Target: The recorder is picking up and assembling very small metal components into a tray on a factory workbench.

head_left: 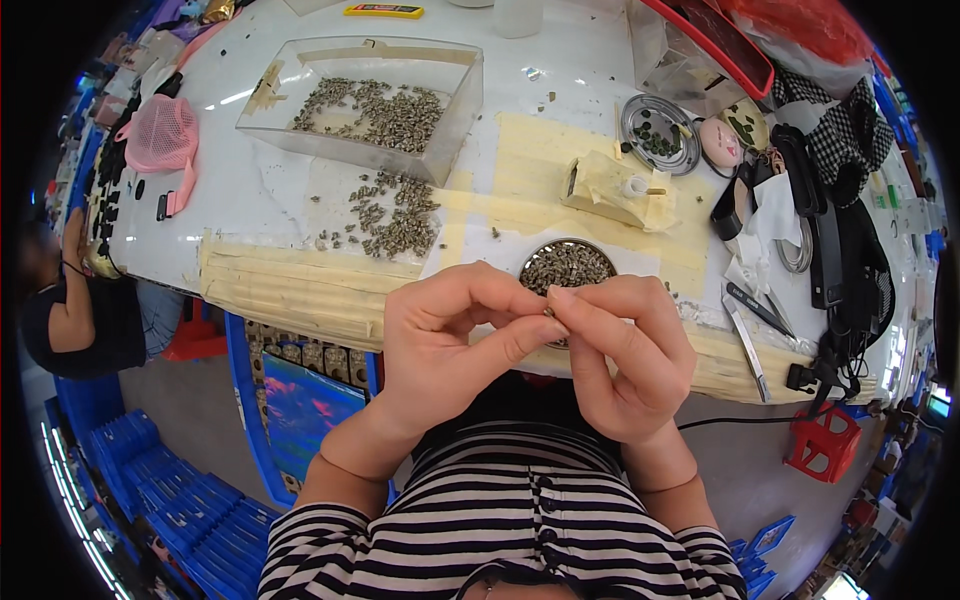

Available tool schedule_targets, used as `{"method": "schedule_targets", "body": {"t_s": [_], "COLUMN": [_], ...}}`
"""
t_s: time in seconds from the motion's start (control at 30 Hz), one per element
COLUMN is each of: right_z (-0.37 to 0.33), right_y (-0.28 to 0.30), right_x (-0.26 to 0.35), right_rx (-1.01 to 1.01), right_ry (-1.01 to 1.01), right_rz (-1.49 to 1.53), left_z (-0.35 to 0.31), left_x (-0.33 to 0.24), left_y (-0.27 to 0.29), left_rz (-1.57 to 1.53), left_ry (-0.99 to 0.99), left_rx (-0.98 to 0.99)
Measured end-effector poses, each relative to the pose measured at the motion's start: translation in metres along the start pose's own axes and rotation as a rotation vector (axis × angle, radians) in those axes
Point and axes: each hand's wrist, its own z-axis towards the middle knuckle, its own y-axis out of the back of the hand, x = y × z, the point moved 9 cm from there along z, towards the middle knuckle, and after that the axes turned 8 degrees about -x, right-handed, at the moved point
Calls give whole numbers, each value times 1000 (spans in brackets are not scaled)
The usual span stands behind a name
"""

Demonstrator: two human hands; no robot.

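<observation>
My left hand (445, 345) and my right hand (635, 355) meet above the front edge of the table. Thumb and forefinger of each are pinched together on one tiny brass-coloured metal part (549, 312), too small to make out in detail. Just behind the fingertips is a round metal dish (528, 252) heaped with small metal parts (570, 266); my fingers cover its near rim. Farther left, loose parts of a similar look (395, 215) lie in a pile before a clear plastic bin (462, 110) that holds many more.
A tape-wrapped block (610, 190) stands behind the dish. To its right are a round tray with dark green pieces (660, 135), tweezers (745, 340), black straps (815, 240) and a red-rimmed case (715, 45). A pink mesh item (162, 135) lies left; another person (75, 310) sits beyond it.
</observation>
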Motion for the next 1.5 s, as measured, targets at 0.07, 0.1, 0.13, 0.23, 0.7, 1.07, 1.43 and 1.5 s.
{"method": "schedule_targets", "body": {"t_s": [0.07, 0.1, 0.13, 0.23, 0.7, 1.07, 1.43, 1.5], "right_z": [-1, -2, -4, -13, -12, -9, -9, -8], "right_y": [1, 2, 3, 4, 9, 8, 11, 11], "right_x": [4, 7, 8, 9, 10, 1, 0, 2], "right_rx": [31, 46, 72, 146, 193, 105, 152, 157], "right_ry": [0, 0, -5, -12, 56, 33, 45, 72], "right_rz": [42, 63, 104, 203, 145, 118, 82, 78], "left_z": [-5, -8, -12, -22, -24, -19, -13, -12], "left_x": [1, 3, 4, 9, 24, 24, 23, 22], "left_y": [-4, -5, -6, -4, -11, -11, -16, -17], "left_rz": [-39, -59, -23, 52, -33, -72, -18, 17], "left_ry": [108, 162, 187, 265, 364, 383, 339, 309], "left_rx": [48, 72, 130, 260, 284, 136, 162, 200]}}
